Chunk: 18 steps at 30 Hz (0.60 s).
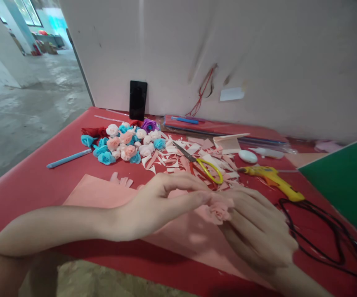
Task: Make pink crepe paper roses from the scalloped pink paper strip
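Observation:
Both hands meet over a pink paper sheet (104, 194) on the red table (26, 181). A small pink paper rose (218, 211) sits between them. My left hand (162, 202) reaches in from the left and pinches the rose's top with thumb and forefinger. My right hand (258, 231) cups the rose from the right and below, fingers curled round it. Just beyond the hands lie scissors (203, 165) with yellow and red handles, on a litter of pink paper scraps (178, 154).
A heap of finished paper roses (125, 142) in pink, white, blue and purple lies at the back left, with a blue pen (68, 158) beside it. A yellow glue gun (274, 179) and its black cord (320, 235) lie right. A green sheet (348, 181) and a black phone (138, 100) against the wall.

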Tool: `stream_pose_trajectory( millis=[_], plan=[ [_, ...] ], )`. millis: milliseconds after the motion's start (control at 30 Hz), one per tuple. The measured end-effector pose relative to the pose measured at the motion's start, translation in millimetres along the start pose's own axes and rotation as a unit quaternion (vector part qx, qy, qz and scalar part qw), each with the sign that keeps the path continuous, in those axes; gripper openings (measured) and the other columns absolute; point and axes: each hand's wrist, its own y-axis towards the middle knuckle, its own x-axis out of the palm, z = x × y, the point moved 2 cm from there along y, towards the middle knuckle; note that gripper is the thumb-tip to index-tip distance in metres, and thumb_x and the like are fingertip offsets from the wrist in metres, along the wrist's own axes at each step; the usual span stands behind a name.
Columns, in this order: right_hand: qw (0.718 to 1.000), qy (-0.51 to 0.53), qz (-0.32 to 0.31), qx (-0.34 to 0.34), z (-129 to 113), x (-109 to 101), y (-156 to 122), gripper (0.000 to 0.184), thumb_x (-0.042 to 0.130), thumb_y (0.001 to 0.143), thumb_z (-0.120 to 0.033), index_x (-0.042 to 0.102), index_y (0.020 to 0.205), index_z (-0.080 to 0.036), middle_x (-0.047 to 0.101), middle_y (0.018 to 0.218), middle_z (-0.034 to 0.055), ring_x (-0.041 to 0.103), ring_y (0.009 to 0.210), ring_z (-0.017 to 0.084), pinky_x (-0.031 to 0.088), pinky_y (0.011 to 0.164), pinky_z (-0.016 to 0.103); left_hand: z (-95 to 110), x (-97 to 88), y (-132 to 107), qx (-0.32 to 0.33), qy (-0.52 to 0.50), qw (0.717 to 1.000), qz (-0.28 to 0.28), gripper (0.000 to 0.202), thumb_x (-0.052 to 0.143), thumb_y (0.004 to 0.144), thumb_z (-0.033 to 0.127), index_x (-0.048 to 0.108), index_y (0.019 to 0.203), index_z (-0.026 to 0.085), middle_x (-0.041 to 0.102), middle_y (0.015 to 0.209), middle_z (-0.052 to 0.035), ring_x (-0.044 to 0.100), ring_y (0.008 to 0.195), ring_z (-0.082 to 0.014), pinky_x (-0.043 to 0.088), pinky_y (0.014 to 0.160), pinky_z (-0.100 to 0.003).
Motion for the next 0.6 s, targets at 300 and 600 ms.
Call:
stream_pose_trajectory(
  millis=[300, 600],
  plan=[
    [0.979, 0.097, 0.041, 0.177, -4, 8, -10, 0.016, 0.055, 0.083, -0.010, 0.056, 0.069, -0.019, 0.060, 0.059, 0.0002, 0.057, 0.055, 0.013, 0.049, 0.054, 0.025, -9, -1.2, 1, 0.034, 0.016, 0.999, 0.024, 0.026, 0.044, 0.076, 0.006, 0.067, 0.084, 0.014, 0.069, 0.090, -0.0043, 0.062, 0.089, -0.0144, 0.048, 0.082, -0.023],
    [0.928, 0.220, 0.028, 0.300, -7, 6, -1, 0.023, 0.057, 0.082, -0.018, 0.059, 0.060, -0.023, 0.062, 0.054, -0.0057, 0.056, 0.044, 0.009, 0.047, 0.044, 0.019, -6, -1.6, 4, 0.031, 0.013, 0.999, 0.019, 0.017, 0.056, 0.075, 0.006, 0.071, 0.073, 0.015, 0.069, 0.071, -0.0009, 0.061, 0.078, -0.0122, 0.048, 0.077, -0.021]
  ],
)
